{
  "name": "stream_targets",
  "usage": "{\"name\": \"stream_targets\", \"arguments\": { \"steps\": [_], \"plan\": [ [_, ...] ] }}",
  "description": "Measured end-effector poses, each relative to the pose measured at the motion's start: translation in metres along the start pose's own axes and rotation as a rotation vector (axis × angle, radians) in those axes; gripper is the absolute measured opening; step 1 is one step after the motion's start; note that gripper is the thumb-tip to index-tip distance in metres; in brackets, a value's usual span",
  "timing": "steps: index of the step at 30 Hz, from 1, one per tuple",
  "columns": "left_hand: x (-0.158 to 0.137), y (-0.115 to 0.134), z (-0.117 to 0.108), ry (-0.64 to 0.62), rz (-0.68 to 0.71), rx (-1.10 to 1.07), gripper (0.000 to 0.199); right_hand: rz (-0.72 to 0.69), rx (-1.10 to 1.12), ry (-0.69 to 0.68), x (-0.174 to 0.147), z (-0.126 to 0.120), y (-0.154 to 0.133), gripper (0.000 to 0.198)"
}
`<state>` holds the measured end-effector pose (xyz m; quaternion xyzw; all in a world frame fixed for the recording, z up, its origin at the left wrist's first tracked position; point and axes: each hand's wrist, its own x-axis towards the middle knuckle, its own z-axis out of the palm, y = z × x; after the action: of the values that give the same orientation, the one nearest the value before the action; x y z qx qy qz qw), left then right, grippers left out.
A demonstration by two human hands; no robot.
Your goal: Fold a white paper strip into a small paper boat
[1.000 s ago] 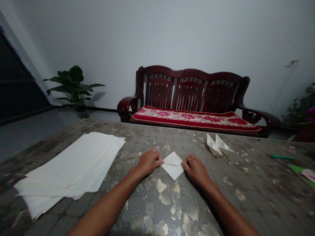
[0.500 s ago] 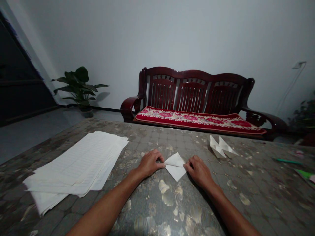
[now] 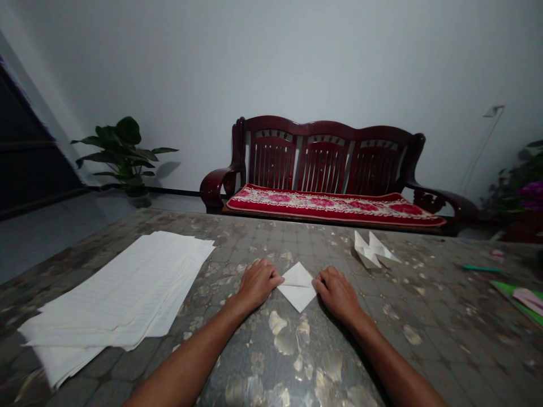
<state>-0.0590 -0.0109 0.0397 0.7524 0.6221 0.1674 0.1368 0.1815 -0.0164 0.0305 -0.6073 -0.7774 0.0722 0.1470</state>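
A small folded square of white paper (image 3: pixel 298 295) lies on the patterned tabletop like a diamond, one corner toward me. A crease or slit runs across its middle from side to side. My left hand (image 3: pixel 259 279) has its fingers curled, with the thumb and index finger on the paper's left corner. At the right corner, my right hand (image 3: pixel 335 287) is closed with its fingertips pinching the edge. Behind and to the right stands a folded white paper shape (image 3: pixel 374 251) with pointed flaps, touched by neither hand.
A stack of white, lined or printed sheets (image 3: pixel 123 288) spreads over the table's left side. On the right lie a green pen (image 3: pixel 481 268) and a green and pink item (image 3: pixel 520 297). Past the table's far edge are a wooden bench (image 3: pixel 322 152) and a potted plant (image 3: pixel 123 150).
The view has turned slightly to the right, so everything sits further left. The folded paper lies flatter and its slit looks more closed. Both hands stay at its side corners.
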Motion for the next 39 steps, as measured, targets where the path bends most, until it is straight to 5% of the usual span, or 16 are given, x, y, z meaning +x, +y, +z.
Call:
{"name": "stream_targets", "arguments": {
  "steps": [39],
  "plan": [
    [0.0,0.019,0.004,-0.048,-0.006,0.191,0.021,0.087,-0.082,0.018,0.003,-0.001,-0.007,0.025]
  ]
}}
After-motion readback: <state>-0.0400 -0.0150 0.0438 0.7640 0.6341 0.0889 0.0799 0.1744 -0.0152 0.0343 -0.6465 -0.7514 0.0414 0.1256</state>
